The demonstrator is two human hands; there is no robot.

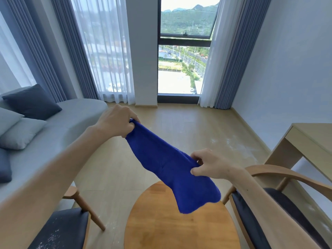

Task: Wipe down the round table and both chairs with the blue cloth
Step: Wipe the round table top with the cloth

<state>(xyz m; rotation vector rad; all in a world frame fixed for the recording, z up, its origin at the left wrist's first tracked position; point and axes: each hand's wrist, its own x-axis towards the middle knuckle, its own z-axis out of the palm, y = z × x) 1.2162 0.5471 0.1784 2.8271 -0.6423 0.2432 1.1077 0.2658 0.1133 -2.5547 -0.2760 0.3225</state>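
A blue cloth (167, 164) hangs stretched in the air between both hands, above the round wooden table (161, 225). My left hand (116, 121) pinches its upper left corner. My right hand (210, 165) pinches its right edge, and the loose lower end droops over the table's far side. A wooden chair with a dark seat (62, 229) stands left of the table; white specks lie on its seat. A second chair (280, 211) with a curved wooden backrest stands to the right, partly behind my right forearm.
A grey sofa (71, 115) with several cushions runs along the left. A light wooden desk (305, 139) stands against the right wall. Curtains and a tall window (183, 51) fill the far wall. White dust marks the wood floor (224, 141) near the desk.
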